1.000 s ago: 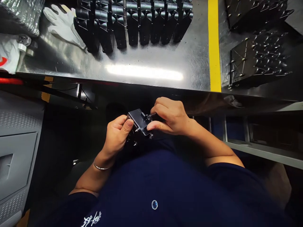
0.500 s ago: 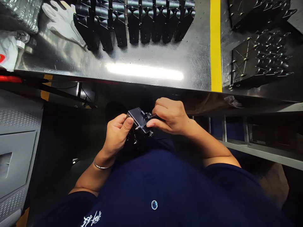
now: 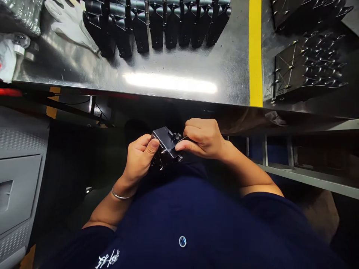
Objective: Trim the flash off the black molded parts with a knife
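A small black metal block point(image 3: 165, 144) with screws and studs sticking from it sits between my hands, low in the head view above my lap. My left hand point(image 3: 137, 160) grips its near left side, with the thumb lying along the edge. My right hand point(image 3: 203, 139) pinches its right end between thumb and fingers. A thin dark strip or tool tip point(image 3: 182, 139) shows by my right fingers, though I cannot tell what it is. The block's underside is hidden.
Above my hands is a stainless steel bench point(image 3: 179, 80) with a yellow stripe point(image 3: 255, 52). On it stand rows of black parts point(image 3: 157, 26), larger black studded assemblies point(image 3: 305, 67) and a white glove point(image 3: 70, 24). A grey cabinet point(image 3: 19, 190) stands left, a metal shelf rail point(image 3: 305, 175) right.
The black block has shifted slightly right and turned a little in my hands. My right hand sits slightly lower. The bench has moved slightly upward in the view.
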`<state>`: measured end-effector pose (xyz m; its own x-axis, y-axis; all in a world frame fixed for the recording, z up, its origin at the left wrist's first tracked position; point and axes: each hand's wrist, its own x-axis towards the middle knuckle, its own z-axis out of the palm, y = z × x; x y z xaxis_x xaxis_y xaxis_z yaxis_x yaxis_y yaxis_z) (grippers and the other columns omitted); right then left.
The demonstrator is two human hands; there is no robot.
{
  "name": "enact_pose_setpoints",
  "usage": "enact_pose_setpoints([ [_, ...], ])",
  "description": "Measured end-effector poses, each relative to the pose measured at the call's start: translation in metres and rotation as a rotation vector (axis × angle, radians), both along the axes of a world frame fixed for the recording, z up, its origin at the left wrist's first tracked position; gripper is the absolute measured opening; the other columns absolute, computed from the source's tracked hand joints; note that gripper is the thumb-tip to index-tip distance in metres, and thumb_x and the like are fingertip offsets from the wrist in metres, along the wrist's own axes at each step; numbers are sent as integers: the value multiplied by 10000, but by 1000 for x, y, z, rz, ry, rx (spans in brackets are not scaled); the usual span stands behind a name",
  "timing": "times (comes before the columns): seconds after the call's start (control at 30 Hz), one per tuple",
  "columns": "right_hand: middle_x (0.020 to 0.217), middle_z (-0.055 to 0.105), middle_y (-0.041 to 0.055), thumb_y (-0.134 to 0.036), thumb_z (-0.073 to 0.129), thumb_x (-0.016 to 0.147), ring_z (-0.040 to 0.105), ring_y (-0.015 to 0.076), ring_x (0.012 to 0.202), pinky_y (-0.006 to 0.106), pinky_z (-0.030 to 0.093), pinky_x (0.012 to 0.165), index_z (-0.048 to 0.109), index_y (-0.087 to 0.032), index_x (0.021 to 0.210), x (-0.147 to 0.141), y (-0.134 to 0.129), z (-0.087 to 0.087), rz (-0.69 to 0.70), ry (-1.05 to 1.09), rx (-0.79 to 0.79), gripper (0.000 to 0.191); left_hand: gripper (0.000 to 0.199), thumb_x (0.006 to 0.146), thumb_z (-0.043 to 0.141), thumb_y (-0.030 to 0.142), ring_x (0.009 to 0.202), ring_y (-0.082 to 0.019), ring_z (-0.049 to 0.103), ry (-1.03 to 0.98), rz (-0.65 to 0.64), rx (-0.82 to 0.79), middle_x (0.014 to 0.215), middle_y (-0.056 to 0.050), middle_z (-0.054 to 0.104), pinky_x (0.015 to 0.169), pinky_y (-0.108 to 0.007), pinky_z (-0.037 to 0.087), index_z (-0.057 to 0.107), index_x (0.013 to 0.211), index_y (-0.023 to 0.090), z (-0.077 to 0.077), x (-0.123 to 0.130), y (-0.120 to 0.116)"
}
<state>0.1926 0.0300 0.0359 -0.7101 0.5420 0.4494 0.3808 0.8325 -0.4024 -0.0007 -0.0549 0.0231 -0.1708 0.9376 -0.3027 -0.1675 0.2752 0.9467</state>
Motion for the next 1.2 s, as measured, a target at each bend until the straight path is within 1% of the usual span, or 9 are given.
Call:
enact_pose_setpoints([
  [0.1, 597, 445, -9, -621, 423, 954, 388, 115, 568, 276, 242, 542, 517, -180, 634, 1, 0, -3, -12, 23, 34, 553, 475, 712, 741, 633, 589, -152, 545, 1, 2, -2, 612, -24, 616, 530, -246, 417, 729, 731, 158, 0, 0, 0],
  [0.2, 653, 510, 15, -646, 346, 964, 433, 129, 609, 278, 277, 565, 554, -173, 707, 0, -1, -5, -32, 5, 42, 577, 452, 740, 728, 615, 571, -143, 534, 37, -7, 19, 609, -19, 614, 518, -241, 410, 724, 729, 163, -2, -1, -1],
  [0.3, 628, 479, 3, -627, 308, 982, 412, 122, 592, 273, 254, 546, 541, -175, 691, -2, 0, -4, -21, -32, 60, 586, 440, 757, 720, 602, 539, -127, 509, 50, -10, 37, 602, -15, 615, 499, -233, 401, 720, 719, 164, -5, -2, 0],
  [0.5, 540, 373, -28, -617, 360, 973, 347, 99, 524, 268, 188, 504, 467, -179, 577, -2, 0, -4, -2, -35, 85, 601, 457, 724, 738, 622, 543, -132, 518, 34, 6, 25, 588, -17, 610, 489, -232, 399, 722, 706, 165, -5, -2, 1],
  [0.57, 542, 387, -24, -627, 330, 975, 359, 100, 526, 265, 210, 512, 480, -178, 580, -3, -1, -5, -11, -23, 83, 617, 454, 735, 728, 621, 536, -133, 517, 33, 2, 34, 587, -15, 608, 486, -236, 401, 719, 709, 168, -5, -2, 1],
  [0.7, 596, 468, -5, -626, 302, 983, 409, 108, 564, 258, 271, 538, 553, -166, 668, -6, -1, -5, -40, 36, 90, 611, 428, 785, 697, 594, 517, -121, 501, 50, -12, 66, 591, -7, 607, 487, -234, 402, 711, 724, 171, -5, -2, 0],
  [0.9, 553, 408, -29, -569, 386, 991, 370, 97, 524, 273, 212, 501, 486, -180, 593, -6, -3, -5, -13, -2, 57, 566, 446, 790, 690, 600, 521, -110, 480, 71, -10, 71, 572, 4, 581, 501, -224, 398, 697, 705, 162, -7, -3, -1],
  [1.07, 608, 511, -4, -593, 378, 984, 440, 105, 568, 255, 321, 564, 539, -173, 666, -8, -3, -6, -38, 87, 7, 550, 424, 813, 677, 582, 550, -112, 489, 68, -13, 101, 599, 3, 586, 524, -224, 406, 704, 737, 166, -9, -4, -1],
  [1.2, 569, 448, -15, -580, 364, 993, 400, 101, 537, 273, 256, 523, 495, -181, 610, -7, -2, -1, -18, 15, 8, 568, 421, 818, 675, 578, 561, -117, 501, 95, -15, 116, 592, 4, 575, 525, -225, 405, 707, 740, 165, -9, -5, -2],
])
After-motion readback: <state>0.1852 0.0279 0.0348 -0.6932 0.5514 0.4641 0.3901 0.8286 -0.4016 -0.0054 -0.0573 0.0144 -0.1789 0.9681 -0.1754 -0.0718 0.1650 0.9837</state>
